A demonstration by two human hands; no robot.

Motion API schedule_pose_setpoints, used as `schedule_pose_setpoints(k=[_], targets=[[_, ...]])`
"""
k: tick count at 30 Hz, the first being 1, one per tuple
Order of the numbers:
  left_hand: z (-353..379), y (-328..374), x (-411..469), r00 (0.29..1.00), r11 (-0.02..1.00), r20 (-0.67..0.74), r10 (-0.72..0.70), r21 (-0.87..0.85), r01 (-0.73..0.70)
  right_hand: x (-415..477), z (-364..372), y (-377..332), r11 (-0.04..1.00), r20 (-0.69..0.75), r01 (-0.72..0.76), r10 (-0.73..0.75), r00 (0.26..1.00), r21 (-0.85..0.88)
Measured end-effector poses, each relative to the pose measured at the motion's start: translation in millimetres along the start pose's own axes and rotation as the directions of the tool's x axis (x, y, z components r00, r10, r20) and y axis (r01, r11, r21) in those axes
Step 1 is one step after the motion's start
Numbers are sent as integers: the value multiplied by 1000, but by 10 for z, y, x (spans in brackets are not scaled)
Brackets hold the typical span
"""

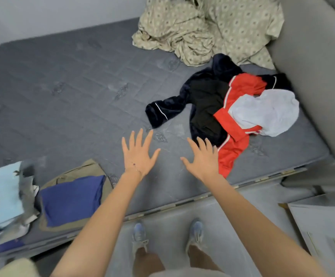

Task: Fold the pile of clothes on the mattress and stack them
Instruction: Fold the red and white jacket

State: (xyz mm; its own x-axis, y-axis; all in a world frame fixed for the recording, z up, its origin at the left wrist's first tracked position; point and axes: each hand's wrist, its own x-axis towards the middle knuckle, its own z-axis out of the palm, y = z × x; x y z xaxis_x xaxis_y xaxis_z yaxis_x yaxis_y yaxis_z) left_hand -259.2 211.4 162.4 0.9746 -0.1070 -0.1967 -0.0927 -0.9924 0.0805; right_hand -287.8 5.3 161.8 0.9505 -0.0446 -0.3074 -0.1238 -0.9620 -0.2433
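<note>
A loose pile lies at the right of the grey mattress (pixel 72 92): a dark navy velvet top with white piping (pixel 200 96), a red garment with white stripes (pixel 236 124) over it, and a pale grey piece (pixel 266 112) on top. My left hand (pixel 137 152) and my right hand (pixel 200 158) hover over the mattress with fingers spread, holding nothing. The right hand is just left of the red garment's lower end. At the near left lie folded clothes: a blue piece (pixel 70 198) on an olive one (pixel 80 172), and a light blue stack (pixel 4 198).
A crumpled beige patterned sheet (pixel 208 29) is bunched at the far right of the mattress. A grey wall (pixel 312 76) borders the right side. My feet in grey shoes (pixel 140 234) stand on the floor at the mattress edge. Flat boards (pixel 322 226) lie at the lower right.
</note>
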Motion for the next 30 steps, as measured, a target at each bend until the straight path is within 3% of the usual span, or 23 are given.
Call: schedule_pose_setpoints(k=[7, 19, 25, 30], targets=[[-193, 1155, 303, 999, 998, -14, 50, -48, -51, 101, -635, 1173, 998, -14, -45, 45, 999, -42], [-238, 2158, 1400, 991, 989, -8, 136, -62, -136, 862, -1109, 2251, 980, -103, -199, 201, 974, 29], [44, 2538, 2007, 981, 986, 97, 165, -39, -162, 1312, -1086, 2702, 966, -29, -252, 253, 967, 52], [379, 2869, 2405, 969, 989, 196, 150, -26, -147, 1702, -948, 3077, 977, 30, -211, 211, 977, 9]])
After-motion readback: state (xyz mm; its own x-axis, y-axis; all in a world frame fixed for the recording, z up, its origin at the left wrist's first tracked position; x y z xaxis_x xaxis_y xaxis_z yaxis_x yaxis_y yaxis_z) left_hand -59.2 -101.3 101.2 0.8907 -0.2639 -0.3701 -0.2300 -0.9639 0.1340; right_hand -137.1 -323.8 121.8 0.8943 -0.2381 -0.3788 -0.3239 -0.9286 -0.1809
